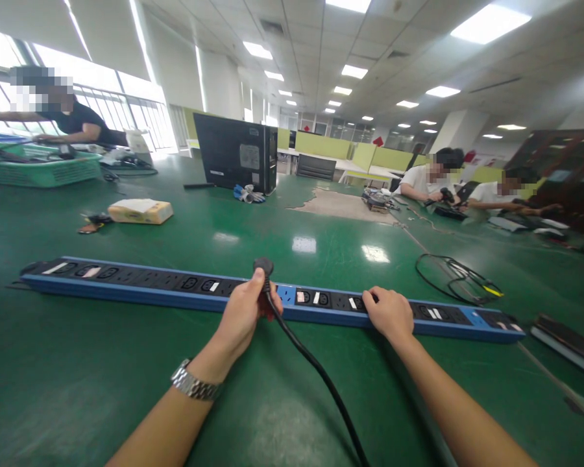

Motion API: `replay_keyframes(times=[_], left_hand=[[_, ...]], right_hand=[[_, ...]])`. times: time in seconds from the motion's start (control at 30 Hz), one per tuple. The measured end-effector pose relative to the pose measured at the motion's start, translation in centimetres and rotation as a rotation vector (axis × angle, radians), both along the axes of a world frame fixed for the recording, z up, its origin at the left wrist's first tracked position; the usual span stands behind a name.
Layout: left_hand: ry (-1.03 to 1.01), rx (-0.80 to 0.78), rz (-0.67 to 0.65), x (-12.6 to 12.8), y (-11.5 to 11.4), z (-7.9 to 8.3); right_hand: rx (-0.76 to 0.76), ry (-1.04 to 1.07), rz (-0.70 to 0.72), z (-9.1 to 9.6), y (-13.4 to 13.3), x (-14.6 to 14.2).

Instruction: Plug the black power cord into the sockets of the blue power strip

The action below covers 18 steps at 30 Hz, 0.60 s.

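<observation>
two hands (241,308) (392,312), one plug (263,265), one power strip (331,316)

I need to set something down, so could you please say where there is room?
Bare green tabletop lies between the power strip and computer tower, right of the tissue pack, and nearside of the strip, left of the left hand. It is crowded around the green basket; a black cord crosses the near middle.

Left hand (243,305) pinches, thumb raised; right hand (392,312), palm-down, seems curled.
</observation>
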<state>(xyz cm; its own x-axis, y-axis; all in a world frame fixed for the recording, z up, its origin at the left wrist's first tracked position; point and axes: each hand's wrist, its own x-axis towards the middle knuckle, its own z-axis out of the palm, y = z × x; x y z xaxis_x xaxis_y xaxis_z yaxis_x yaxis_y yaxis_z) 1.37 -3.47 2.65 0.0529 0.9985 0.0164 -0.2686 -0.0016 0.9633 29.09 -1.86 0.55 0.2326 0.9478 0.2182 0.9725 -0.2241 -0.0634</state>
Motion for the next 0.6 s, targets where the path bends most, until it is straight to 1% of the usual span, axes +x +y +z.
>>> replay_keyframes(times=[0.03,0.1,0.17,0.23,0.27,0.33,0.4,0.47,0.53,0.6], left_hand=[[-0.062,-0.003,0.005,-0.6,0.0,0.4],[-0.191,-0.059,-0.007,-2.0,0.2,0.9],[-0.309,-0.146,0.004,-3.8,0.8,1.0],[-0.358,-0.244,0.047,-6.0,1.6,0.9],[-0.342,-0.299,0.057,-7.1,1.9,0.8],[-0.255,-0.408,0.037,-9.1,2.3,0.4],[-0.16,-0.482,0.007,-10.4,2.4,0.0],[-0.096,-0.502,-0.04,-10.8,2.4,-0.5],[-0.04,-0.496,-0.086,-10.7,2.4,-0.8],[0.048,-0.478,-0.089,-10.5,2.6,-0.9]], right_hand=[[-0.001,0.002,-0.004,0.0,0.0,0.0],[0.002,0.003,-0.007,0.1,0.0,0.0],[0.013,0.0,-0.003,0.0,0.0,0.0],[0.027,0.001,0.003,-0.1,0.0,0.0],[0.032,0.004,0.005,-0.2,0.0,0.1],[0.036,0.012,0.0,-0.3,0.0,0.1],[0.038,0.015,-0.001,-0.4,0.1,0.2],[0.038,0.013,0.003,-0.6,0.2,0.2],[0.042,0.009,0.011,-0.6,0.3,0.2],[0.048,0.01,0.013,-0.7,0.3,0.3]])
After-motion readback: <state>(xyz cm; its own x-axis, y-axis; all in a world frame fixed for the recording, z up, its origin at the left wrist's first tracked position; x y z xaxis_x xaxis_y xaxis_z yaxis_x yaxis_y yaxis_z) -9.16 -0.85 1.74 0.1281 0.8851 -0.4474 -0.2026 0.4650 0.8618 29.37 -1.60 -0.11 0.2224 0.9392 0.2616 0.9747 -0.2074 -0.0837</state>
